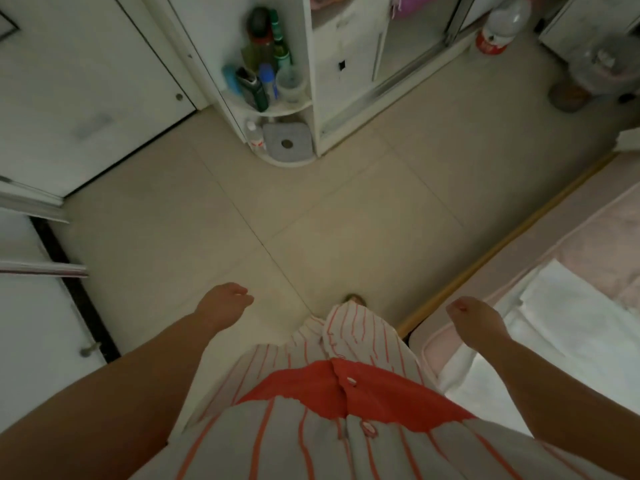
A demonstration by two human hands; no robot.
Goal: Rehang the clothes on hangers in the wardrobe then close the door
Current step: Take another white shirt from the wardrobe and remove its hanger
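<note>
head view: both hands, left (225,308) and right (476,322), hang relaxed, holding nothing; white clothes (568,327) on bed look soft, light; best pinched at the shoulders.

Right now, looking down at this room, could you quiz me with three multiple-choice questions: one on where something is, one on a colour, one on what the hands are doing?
1. Where do the bottles stand?
A. on the rounded corner shelf
B. on the bed
C. on the floor tiles

2. What colour are the stripes on the person's striped garment?
A. blue
B. orange-red
C. green

3. What are the two hands doing?
A. both grip a hanger
B. one holds a shirt
C. both hold nothing

Answers:
1. A, they crowd the upper tier of the white shelf.
2. B, thin orange-red lines run down pale cloth.
3. C, the left hand and right hand hang free over floor and bed edge.
</note>
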